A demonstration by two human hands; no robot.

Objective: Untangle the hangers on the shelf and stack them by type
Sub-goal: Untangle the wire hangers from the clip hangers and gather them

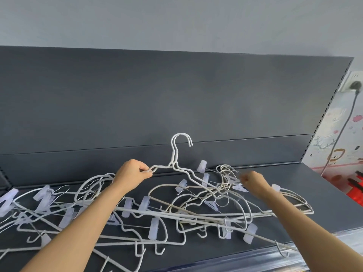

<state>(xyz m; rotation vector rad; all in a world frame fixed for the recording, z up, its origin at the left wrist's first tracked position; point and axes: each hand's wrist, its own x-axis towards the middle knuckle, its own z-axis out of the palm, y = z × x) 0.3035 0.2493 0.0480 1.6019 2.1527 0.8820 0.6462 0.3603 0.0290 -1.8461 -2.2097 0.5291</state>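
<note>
Rising from a tangle (pixel 176 213) of white wire and clip hangers on a dark grey shelf (pixel 324 197), one wire hanger (pixel 173 163) stands upright, hook on top. The left hand (pixel 133 171) grips its shoulder end, fingers curled round the wire. The right hand (pixel 253 180) pinches a clip hanger (pixel 230 179) in the pile. A wall socket (pixel 353 83) sits far right.

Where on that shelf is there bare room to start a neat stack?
The right end of the dark grey metal shelf, beyond the tangle of white wire and clip hangers, is bare. A smaller patch lies between the left hand and right hand, near the back panel. Left and middle are crowded.
</note>
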